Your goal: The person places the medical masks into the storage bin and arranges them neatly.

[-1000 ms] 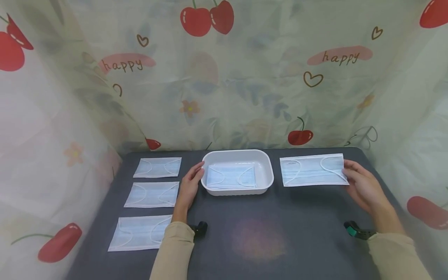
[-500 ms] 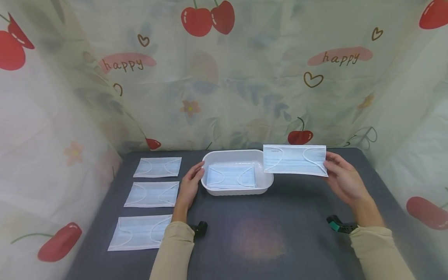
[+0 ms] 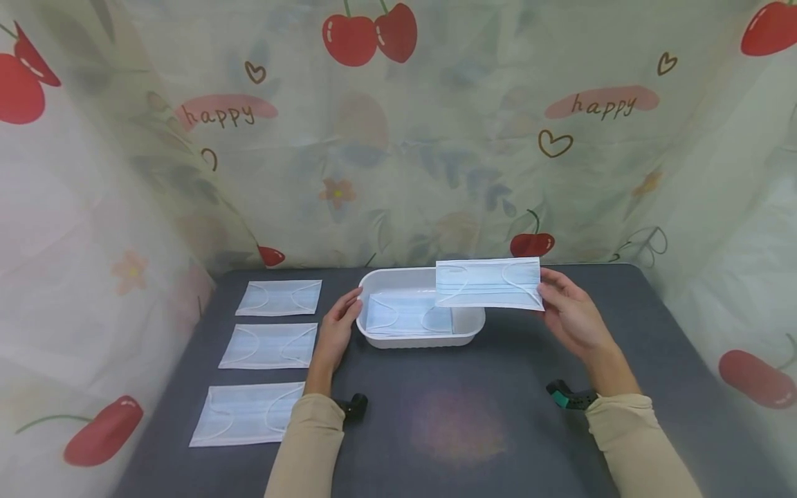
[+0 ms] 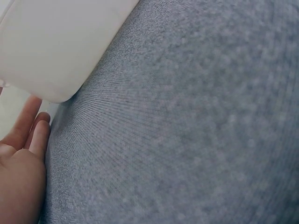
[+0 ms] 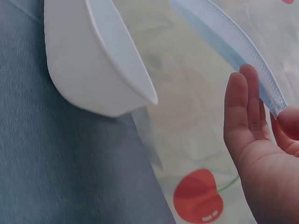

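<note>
A blue pleated face mask (image 3: 486,282) with white ear loops hangs over the right part of a white plastic tray (image 3: 470,340). My right hand (image 3: 575,315) pinches its right edge between thumb and fingers, which the right wrist view shows from the side, with the mask (image 5: 224,39) above the tray's rim. Inside the tray lies another face mask (image 3: 405,318), partly covered by the held one. Against the tray's left end rest the fingers of my left hand (image 3: 336,335). In the left wrist view those fingers (image 4: 25,121) look fairly straight beside the tray wall.
Left of the tray, several masks lie flat in a column: a far mask (image 3: 280,297), a middle mask (image 3: 268,346) and a near mask (image 3: 245,413), partly behind my left sleeve. The dark grey table (image 3: 461,408) ends at a cherry-printed curtain (image 3: 436,159).
My right hand has carried the held mask leftward, from beside the tray to over its right part. My left hand has stayed at the tray's left end.
</note>
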### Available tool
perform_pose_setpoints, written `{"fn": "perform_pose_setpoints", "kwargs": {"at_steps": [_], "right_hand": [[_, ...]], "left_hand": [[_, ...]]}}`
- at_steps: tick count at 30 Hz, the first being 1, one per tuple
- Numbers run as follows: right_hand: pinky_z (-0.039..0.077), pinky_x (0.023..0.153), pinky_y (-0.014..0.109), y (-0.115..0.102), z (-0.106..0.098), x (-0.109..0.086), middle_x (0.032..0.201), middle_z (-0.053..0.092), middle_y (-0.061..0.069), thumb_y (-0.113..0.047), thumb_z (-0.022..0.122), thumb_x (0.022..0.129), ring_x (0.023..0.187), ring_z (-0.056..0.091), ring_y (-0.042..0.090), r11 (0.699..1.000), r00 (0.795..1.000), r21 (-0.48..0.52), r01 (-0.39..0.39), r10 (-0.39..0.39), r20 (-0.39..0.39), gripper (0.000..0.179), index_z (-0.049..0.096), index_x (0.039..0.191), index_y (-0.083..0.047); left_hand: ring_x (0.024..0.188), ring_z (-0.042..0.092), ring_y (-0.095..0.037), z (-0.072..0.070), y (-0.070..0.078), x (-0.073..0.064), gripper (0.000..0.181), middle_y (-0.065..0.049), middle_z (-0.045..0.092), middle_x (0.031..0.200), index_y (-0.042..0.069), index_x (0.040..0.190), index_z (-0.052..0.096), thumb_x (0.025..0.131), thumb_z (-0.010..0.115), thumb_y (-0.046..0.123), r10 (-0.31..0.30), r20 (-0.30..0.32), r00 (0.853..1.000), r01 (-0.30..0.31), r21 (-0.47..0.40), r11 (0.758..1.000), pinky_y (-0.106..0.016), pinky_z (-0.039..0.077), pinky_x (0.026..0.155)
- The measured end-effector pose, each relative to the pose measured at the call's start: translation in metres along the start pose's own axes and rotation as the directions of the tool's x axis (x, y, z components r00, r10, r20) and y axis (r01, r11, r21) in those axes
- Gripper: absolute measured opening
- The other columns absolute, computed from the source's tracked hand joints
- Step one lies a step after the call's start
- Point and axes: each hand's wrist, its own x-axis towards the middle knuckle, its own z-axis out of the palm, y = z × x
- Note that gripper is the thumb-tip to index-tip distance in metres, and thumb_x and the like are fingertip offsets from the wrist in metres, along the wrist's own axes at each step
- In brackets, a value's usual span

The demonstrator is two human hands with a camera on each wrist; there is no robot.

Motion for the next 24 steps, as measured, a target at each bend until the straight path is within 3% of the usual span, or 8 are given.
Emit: {"fn": "perform_pose_setpoints", "kwargs": {"at_steps": [11,18,24], "right_hand": [[0.053,0.097,0.02,0.013,0.029,0.018,0.14,0.045,0.0,-0.02,0.044,0.11,0.117,0.059,0.007,0.999,0.999,-0.003,-0.041,0.041,0.001,0.043,0.03,0.15,-0.011],[0.054,0.095,0.018,0.021,0.046,0.028,0.141,0.046,0.004,-0.016,0.044,0.11,0.116,0.058,0.009,0.995,0.997,-0.062,-0.081,0.081,0.001,0.048,0.028,0.154,-0.008],[0.054,0.093,0.019,0.025,0.059,0.035,0.149,0.043,0.016,-0.016,0.045,0.109,0.118,0.057,0.014,0.987,0.993,-0.11,-0.115,0.116,0.004,0.051,0.028,0.156,-0.008]], "left_hand": [[0.142,0.048,-0.02,-0.001,-0.001,0.001,0.039,0.0,0.056,0.149,0.036,0.14,0.06,0.102,0.06,0.043,-0.02,0.003,1.0,0.02,-0.006,1.0,-0.047,0.033,0.124],[0.148,0.043,-0.024,-0.002,0.029,-0.013,0.043,-0.006,0.05,0.156,0.025,0.147,0.054,0.105,0.057,0.033,-0.088,0.038,0.995,0.088,-0.002,0.996,-0.047,0.03,0.126],[0.148,0.042,-0.022,-0.002,0.007,0.001,0.043,-0.002,0.05,0.156,0.031,0.146,0.055,0.104,0.058,0.04,-0.082,0.031,0.996,0.082,-0.012,0.997,-0.047,0.028,0.127]]}}
